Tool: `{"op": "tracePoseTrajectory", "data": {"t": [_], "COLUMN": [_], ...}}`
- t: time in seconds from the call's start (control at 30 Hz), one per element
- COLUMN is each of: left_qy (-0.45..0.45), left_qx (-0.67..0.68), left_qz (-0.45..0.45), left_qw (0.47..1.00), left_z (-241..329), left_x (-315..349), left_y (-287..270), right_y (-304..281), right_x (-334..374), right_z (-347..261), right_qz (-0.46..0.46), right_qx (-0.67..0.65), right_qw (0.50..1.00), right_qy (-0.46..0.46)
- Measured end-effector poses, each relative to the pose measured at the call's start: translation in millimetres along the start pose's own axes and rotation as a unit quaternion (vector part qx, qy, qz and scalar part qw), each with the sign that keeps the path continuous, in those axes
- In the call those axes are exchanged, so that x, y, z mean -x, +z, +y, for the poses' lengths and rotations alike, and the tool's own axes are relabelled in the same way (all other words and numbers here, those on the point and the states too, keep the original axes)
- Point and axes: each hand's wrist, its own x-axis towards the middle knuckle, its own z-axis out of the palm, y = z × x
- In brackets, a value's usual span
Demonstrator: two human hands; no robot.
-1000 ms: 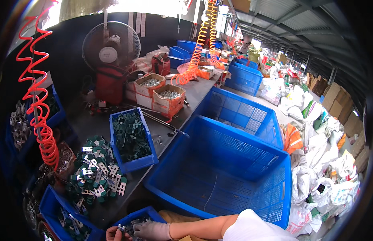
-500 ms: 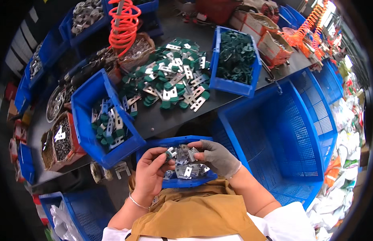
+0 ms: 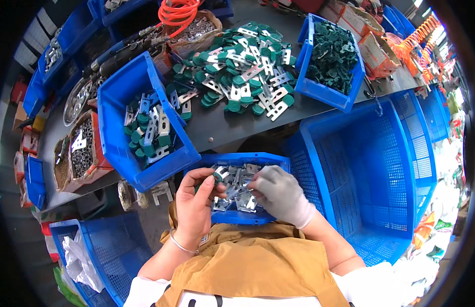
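My bare left hand (image 3: 197, 197) pinches a small metal piece with a green cap (image 3: 217, 176) between thumb and fingers, above the left side of a blue bin (image 3: 242, 221) close to my body. Shiny bent metal brackets (image 3: 243, 198) fill that bin. Over its right side is my gloved right hand (image 3: 282, 194), smeared by motion. Its fingers point down at the brackets, and whether they hold one cannot be made out.
Green-capped metal plates (image 3: 242, 77) lie heaped on the dark table (image 3: 222, 130). A blue bin of similar plates (image 3: 110, 128) stands left, one of green parts (image 3: 354, 92) at the back right. Large blue baskets (image 3: 360, 179) stand to my right. An orange coiled hose (image 3: 178, 15) hangs above.
My right hand has moved from holding up a small metal bracket to the brackets in the bin. My left hand keeps its pinch. The view has shifted, so the table appears higher.
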Motion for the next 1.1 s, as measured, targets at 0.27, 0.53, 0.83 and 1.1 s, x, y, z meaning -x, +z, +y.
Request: {"op": "tracePoseTrajectory", "data": {"t": [0.27,0.53,0.83,1.1], "left_qy": [-0.052,-0.074,-0.178,-0.177], "left_qx": [0.013,0.023,0.07,0.058], "left_qz": [-0.009,-0.014,-0.045,-0.091], "left_qw": [0.999,0.997,0.981,0.978], "left_z": [-1.6,-3.0,-0.6,-0.8], "left_x": [-1.2,-0.7,4.2,10.2], "left_y": [-2.3,-6.6,8.8,14.3], "right_y": [14.9,-0.9,0.2,2.1], "right_x": [-13.0,-20.5,-1.6,-1.1], "right_z": [3.8,15.7,18.4,14.9], "right_qz": [-0.09,-0.1,0.058,0.005], "right_qx": [0.144,0.144,-0.431,-0.46], "right_qw": [0.984,0.975,0.895,0.885], "right_qy": [-0.05,-0.136,0.095,0.069]}}
